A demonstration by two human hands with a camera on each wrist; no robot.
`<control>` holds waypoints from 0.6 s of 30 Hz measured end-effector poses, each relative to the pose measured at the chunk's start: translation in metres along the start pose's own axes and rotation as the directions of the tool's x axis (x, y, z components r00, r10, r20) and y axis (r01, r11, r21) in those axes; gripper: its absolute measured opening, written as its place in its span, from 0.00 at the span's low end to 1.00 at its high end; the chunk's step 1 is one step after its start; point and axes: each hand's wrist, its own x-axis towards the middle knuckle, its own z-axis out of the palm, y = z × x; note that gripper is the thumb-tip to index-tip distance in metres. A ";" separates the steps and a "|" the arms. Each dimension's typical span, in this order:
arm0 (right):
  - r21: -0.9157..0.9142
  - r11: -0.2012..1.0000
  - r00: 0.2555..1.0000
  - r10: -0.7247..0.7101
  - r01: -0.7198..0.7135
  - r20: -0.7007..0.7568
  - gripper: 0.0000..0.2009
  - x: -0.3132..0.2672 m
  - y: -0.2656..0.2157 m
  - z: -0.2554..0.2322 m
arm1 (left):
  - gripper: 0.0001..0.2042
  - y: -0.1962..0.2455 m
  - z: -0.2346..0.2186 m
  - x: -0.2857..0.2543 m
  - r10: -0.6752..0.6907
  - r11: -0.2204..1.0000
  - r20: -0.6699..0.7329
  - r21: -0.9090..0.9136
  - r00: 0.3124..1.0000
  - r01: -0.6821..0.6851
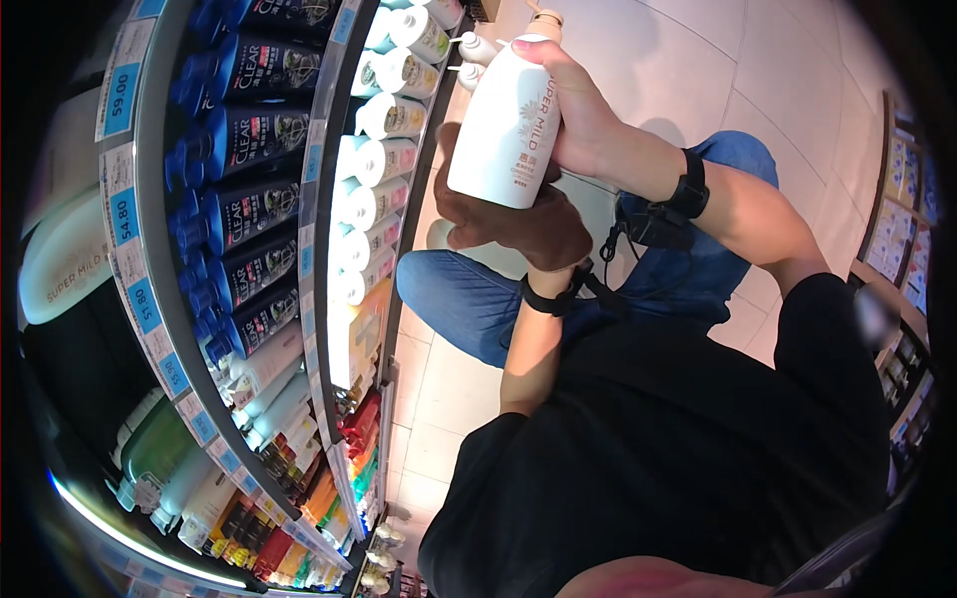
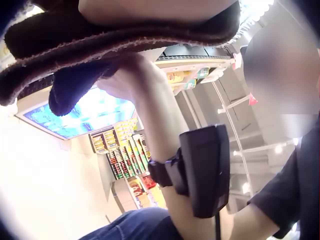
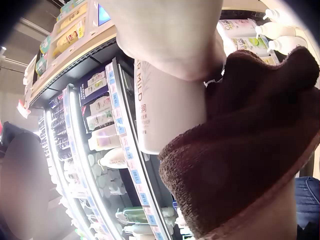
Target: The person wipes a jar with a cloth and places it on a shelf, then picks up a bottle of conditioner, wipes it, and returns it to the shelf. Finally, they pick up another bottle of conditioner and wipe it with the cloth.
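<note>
A white pump bottle [image 1: 506, 130] with a tan pump top is tilted above the person's lap. The right hand [image 1: 583, 115] grips it near its top, thumb over the shoulder. Under and behind the bottle, the left hand [image 1: 558, 234] holds a brown cloth [image 1: 483, 214] against it; the cloth hides most of the fingers. In the right wrist view the cloth [image 3: 240, 145] covers the left hand and touches the lower side of the bottle [image 3: 172, 110], below the right hand [image 3: 170, 35]. Cloth folds [image 2: 125, 45] cross the top of the left wrist view.
Shelves to the left carry rows of dark blue bottles [image 1: 264, 65] and white bottles [image 1: 394, 118] behind price rails [image 1: 125, 199]. Small white pump bottles [image 1: 474, 48] stand on the tiled floor [image 1: 658, 50] beyond the held bottle. More shelving [image 1: 902, 229] is at the far right.
</note>
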 end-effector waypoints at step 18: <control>-0.136 0.981 0.990 -0.138 0.136 -0.006 0.20 0.002 0.001 -0.005 | 0.38 0.045 -0.034 0.084 0.124 0.958 0.641 0.122 0.758 -0.259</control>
